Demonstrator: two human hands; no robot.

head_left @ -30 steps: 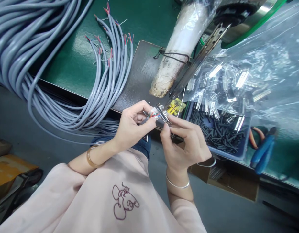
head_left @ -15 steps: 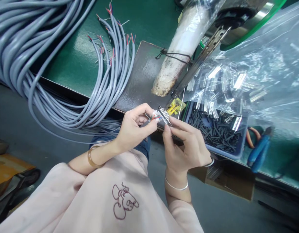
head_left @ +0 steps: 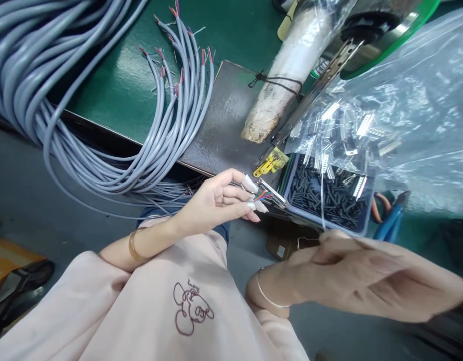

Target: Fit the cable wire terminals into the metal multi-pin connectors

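Nothing here can be read. The sweatshirt [head_left: 141, 311] bears a dark-red doodle [head_left: 192, 308]; the tiny scrawl [head_left: 194, 285] just above the doodle is too small to make out.

Grey cable coil [head_left: 32, 65], blue pliers [head_left: 390, 222]

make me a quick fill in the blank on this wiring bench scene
The left hand pinches a connector trailing coloured ___.
The bundled cables on the green table are ___.
The tray of black tube pieces is ___.
Missing words: wires; grey; blue.
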